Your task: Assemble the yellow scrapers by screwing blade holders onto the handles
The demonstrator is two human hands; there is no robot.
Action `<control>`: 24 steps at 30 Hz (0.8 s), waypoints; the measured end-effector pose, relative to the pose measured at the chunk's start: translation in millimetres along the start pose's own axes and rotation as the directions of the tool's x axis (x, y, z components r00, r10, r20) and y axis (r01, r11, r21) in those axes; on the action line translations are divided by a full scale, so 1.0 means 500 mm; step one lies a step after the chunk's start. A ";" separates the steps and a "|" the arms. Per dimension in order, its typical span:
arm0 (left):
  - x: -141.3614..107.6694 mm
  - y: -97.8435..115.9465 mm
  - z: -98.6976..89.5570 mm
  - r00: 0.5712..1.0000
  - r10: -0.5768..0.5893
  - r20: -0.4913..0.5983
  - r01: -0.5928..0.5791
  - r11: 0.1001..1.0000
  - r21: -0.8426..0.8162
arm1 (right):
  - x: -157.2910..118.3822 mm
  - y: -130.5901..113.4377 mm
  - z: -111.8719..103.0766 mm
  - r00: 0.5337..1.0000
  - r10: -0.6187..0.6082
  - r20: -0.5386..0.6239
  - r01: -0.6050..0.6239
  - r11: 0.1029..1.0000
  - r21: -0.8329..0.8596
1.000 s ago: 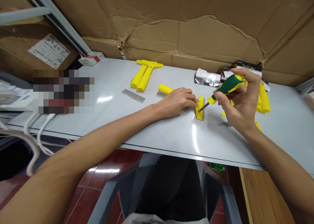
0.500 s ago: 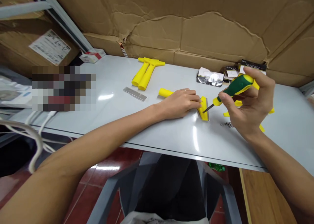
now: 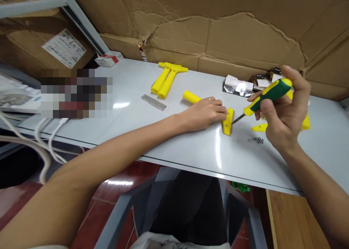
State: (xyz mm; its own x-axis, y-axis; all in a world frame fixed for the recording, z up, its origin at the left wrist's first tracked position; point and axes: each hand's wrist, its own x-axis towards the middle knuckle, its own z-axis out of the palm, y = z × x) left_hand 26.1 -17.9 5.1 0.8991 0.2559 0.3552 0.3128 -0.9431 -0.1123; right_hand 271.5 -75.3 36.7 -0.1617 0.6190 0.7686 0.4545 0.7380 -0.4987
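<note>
My left hand [image 3: 208, 113] is wrapped over the handle of a yellow scraper [image 3: 228, 122], pressing it to the table. A blade lies along the scraper's head, which sticks out to the right of my fingers. In my right hand [image 3: 289, 110] is a green and yellow screwdriver [image 3: 268, 96], tilted, its tip down at the right edge of the scraper head. Whether the tip touches it I cannot tell. A small pile of screws [image 3: 257, 140] lies below my right hand. More yellow scraper parts [image 3: 259, 127] are partly hidden behind that hand.
Two yellow scraper handles [image 3: 169, 79] lie at the back left, with flat metal blades [image 3: 154, 102] in front. Small boxes [image 3: 238, 86] stand at the back against a cardboard sheet [image 3: 174, 38]. White cables [image 3: 50, 136] hang over the table's left edge.
The screwdriver's tip has moved off the face of the scraper head to its right edge. My left hand keeps its hold. The whole view has shifted slightly.
</note>
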 end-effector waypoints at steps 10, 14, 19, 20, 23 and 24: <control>-0.006 -0.024 0.016 0.997 -0.049 -0.064 0.028 0.956 -0.292 | -0.017 0.002 0.027 0.995 0.093 0.023 -0.096 0.978 0.183; -0.006 -0.022 0.015 0.997 -0.052 -0.053 0.034 0.956 -0.293 | -0.018 0.005 0.027 0.995 0.092 0.024 -0.095 0.978 0.184; -0.007 -0.022 0.014 0.997 -0.052 -0.064 0.030 0.954 -0.297 | -0.015 0.014 0.028 0.997 0.070 0.012 -0.071 0.979 0.194; -0.007 -0.022 0.014 0.996 -0.048 -0.069 0.025 0.954 -0.297 | -0.015 0.016 0.029 0.998 0.058 0.006 -0.058 0.979 0.194; -0.006 -0.022 0.014 0.996 -0.043 -0.081 0.017 0.953 -0.302 | -0.016 0.019 0.031 0.999 0.039 0.005 -0.039 0.982 0.186; -0.006 -0.022 0.014 0.996 -0.044 -0.082 0.017 0.953 -0.301 | -0.017 0.019 0.032 0.999 0.040 0.003 -0.040 0.983 0.181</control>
State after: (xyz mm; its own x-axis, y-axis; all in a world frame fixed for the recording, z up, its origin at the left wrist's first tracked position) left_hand 22.1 -6.7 -1.5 0.8566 0.2787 0.4343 0.2213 -0.9587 0.1788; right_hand 263.4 -69.1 19.1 -0.1457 0.6485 0.7471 0.2943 0.7494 -0.5931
